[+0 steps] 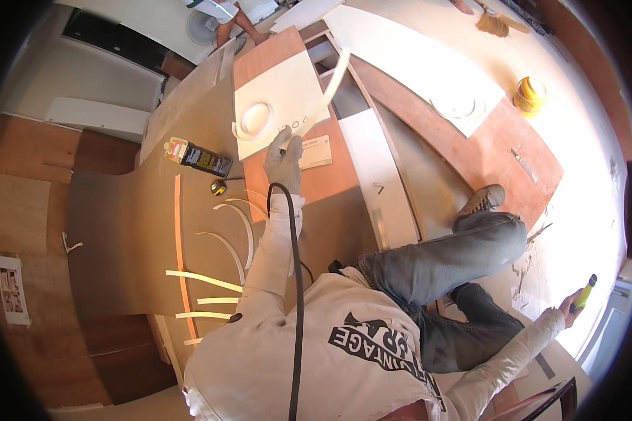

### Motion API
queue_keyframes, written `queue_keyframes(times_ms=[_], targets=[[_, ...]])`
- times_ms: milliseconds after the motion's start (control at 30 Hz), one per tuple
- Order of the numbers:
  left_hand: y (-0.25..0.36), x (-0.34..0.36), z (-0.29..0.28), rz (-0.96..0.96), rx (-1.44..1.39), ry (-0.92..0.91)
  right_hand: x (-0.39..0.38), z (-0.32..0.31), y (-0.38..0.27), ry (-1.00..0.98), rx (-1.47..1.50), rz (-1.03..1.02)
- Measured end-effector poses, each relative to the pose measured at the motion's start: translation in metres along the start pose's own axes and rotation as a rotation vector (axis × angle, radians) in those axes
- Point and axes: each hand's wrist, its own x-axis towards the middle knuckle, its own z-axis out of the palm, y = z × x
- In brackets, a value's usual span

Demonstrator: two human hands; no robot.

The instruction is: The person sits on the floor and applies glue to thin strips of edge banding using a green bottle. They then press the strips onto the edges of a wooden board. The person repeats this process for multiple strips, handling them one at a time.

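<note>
My left hand [284, 165] wears a grey glove and reaches over a white panel [270, 95] lying on a reddish-brown board. Its fingers are closed on a thin white edging strip [338, 74], which rises toward the far right; where it meets the fingers is hard to make out. Beside the hand lie a roll of white edging [255, 119] and a small pale box [316, 152]. At the far right, my right hand [572, 309] grips a yellow-green tool with a black end [584, 293], its kind unclear. A black cable [296, 281] crosses my left arm.
Left of the panel are a black-labelled can [200, 158], a tape measure [218, 187] and several curved strips [242, 224]. My bent legs [442, 266] rest at the right. Beyond are a yellow container [530, 95], a broom [493, 24] and another person's legs [235, 21].
</note>
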Motion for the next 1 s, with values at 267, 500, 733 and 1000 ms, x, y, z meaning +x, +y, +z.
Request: queue_keyframes(times_ms=[267,500,733,1000], targets=[[-0.050,-0.035,0.042,-0.077,-0.184,-0.100,0.020,-0.021,-0.012,-0.071,-0.453,-0.208],[-0.022,-0.124,0.086,-0.085,0.285,-0.444,-0.012,0.000,-0.012,-0.061,0.124,-0.152],[-0.075,-0.113,0.017,-0.238,0.020,-0.079,-0.016,0.004,0.002,-0.057,0.130,-0.158],[-0.054,-0.100,-0.055,-0.228,0.082,0.288,-0.016,-0.003,0.068,-0.029,0.194,-0.032]])
